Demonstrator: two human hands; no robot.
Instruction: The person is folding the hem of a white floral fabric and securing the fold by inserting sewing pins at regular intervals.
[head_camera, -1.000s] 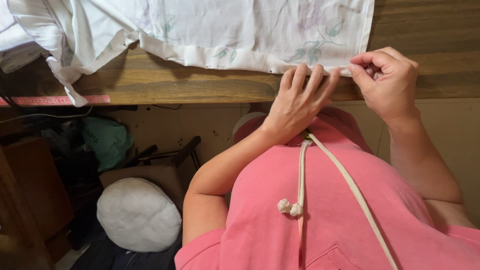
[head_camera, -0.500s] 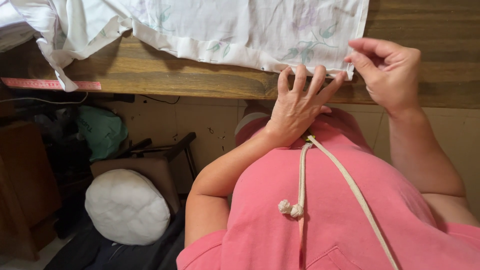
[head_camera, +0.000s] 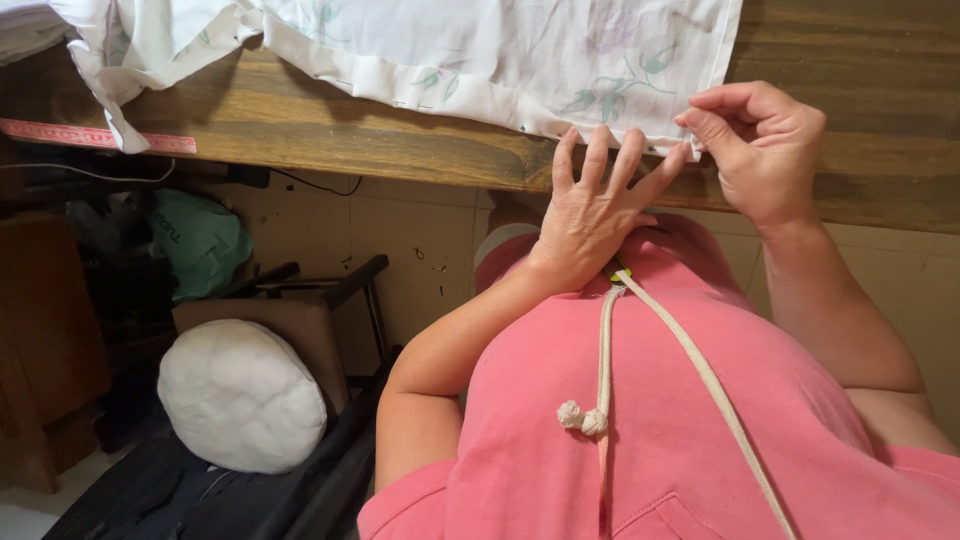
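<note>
Two hands, left (head_camera: 590, 215) and right (head_camera: 765, 150), at twelve o'clock; one floral cloth (head_camera: 480, 55), one measuring tape (head_camera: 95, 137), one white cushion (head_camera: 240, 395).

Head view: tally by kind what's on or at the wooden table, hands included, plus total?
Hands: 2, left hand flat on the cloth hem, right hand pinching its corner
White flowered cloth: 1
Pink measuring tape: 1
Wooden table: 1
Total: 5

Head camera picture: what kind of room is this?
Probably a home sewing corner. Both hands, left hand and right hand, work the hem of a white flowered cloth on a wooden table, with a pink measuring tape along its edge.
</note>
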